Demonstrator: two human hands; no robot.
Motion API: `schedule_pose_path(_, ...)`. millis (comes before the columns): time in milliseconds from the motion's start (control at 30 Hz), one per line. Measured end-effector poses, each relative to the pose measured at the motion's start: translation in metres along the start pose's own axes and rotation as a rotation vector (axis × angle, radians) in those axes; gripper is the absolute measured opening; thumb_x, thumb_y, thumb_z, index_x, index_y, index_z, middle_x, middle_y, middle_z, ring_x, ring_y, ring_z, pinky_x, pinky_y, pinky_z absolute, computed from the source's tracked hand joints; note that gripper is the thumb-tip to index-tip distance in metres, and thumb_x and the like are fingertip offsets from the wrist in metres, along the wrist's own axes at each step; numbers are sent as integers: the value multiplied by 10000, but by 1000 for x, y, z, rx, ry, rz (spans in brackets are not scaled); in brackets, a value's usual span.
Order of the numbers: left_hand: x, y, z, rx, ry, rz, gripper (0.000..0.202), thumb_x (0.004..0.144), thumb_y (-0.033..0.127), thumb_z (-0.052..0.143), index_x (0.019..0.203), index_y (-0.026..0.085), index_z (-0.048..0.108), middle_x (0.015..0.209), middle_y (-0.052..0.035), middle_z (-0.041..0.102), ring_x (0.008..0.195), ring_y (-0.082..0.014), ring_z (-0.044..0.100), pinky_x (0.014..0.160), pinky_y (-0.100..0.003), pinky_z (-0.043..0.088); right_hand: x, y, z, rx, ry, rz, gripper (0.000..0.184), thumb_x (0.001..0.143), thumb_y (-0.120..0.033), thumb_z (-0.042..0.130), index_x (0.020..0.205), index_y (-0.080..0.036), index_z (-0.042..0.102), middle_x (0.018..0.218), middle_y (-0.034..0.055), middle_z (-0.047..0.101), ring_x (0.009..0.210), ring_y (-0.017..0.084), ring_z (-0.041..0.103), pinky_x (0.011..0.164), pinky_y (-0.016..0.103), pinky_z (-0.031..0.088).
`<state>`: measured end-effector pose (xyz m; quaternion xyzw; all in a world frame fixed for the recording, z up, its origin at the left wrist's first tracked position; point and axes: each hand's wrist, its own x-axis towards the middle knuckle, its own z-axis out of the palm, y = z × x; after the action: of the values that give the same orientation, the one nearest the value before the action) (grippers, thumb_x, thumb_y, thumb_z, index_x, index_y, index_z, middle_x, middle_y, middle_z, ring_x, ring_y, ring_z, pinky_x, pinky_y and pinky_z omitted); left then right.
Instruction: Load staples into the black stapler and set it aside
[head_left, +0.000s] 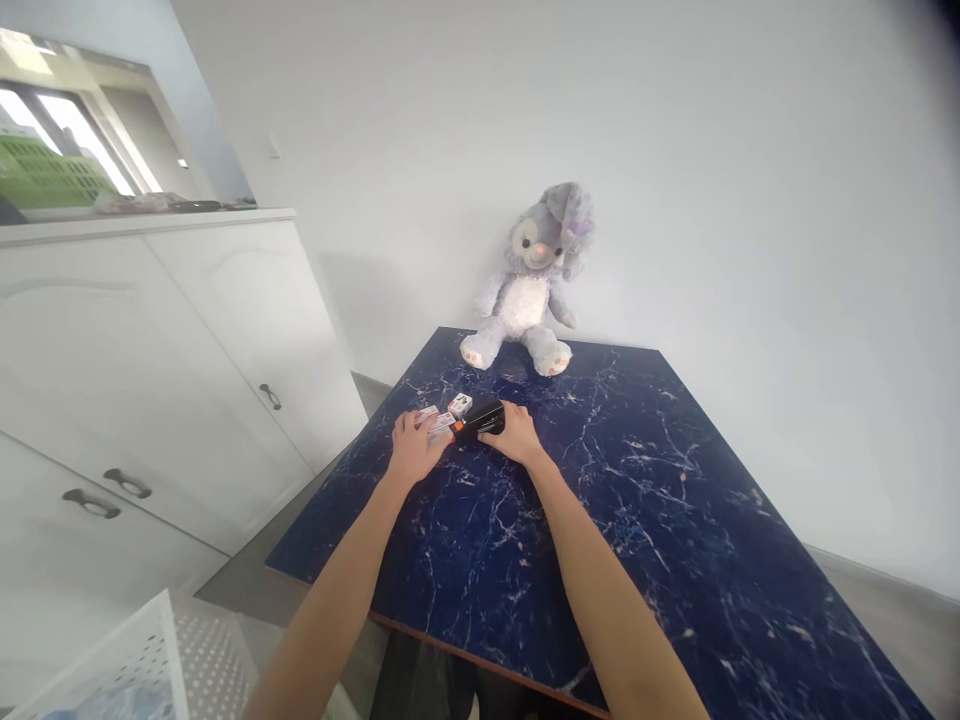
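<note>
On the blue marbled table (480,540), my right hand (517,434) is closed around the right end of a black box (481,420) that has an orange patch near its left end. My left hand (417,446) grips small white-and-red boxes (441,424) just left of the black box, its fingers curled over them. Behind these, a small white box (460,404) with dark marks stands on the table, close to both the black box and the white-and-red ones. My fingers hide part of each held item.
A grey plush rabbit (525,300) sits at the table's back edge against the wall. White cabinets (210,330) stand to the left, with a green basket (49,170) on top. A white perforated basket (176,650) is at the lower left, below table height.
</note>
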<state>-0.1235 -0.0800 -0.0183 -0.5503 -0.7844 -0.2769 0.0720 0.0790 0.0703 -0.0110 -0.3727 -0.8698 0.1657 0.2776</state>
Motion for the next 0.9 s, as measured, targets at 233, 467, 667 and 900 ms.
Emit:
schedule_pose_path(233,18,-1,0,-82,69,-30,498,901,276,492,1392,209,543,1390,-120,593,1349,-342,469,1140,-542,353,-7,-1,-4,-82,83,124,446,764,-602,729,944,-198,678,1008,98,671,990,285,583,896,398,452)
schedule_pose_path(467,28,-19,-14,-152,186,-182,319,867,235,532,1163,189,643,1118,-125,671,1040,-274,655,966,-437,517,-3,7,-5,-65,182,271,347,807,-497,714,933,-177,675,973,128,707,916,288,634,843,388,484)
schedule_pose_path(667,21,8,-27,-451,20,1,309,915,323,541,1194,228,633,1186,-58,694,1048,-224,659,926,-370,539,2,11,-6,86,112,250,295,800,-481,725,932,-222,677,873,40,738,824,224,683,754,304,481)
schedule_pose_path(900,9,25,-47,-148,-346,378,449,798,531,724,1165,271,719,1281,-77,648,1226,-334,511,1045,-488,414,2,12,-9,209,55,210,251,775,-443,762,900,-234,702,855,13,752,787,193,692,717,267,466)
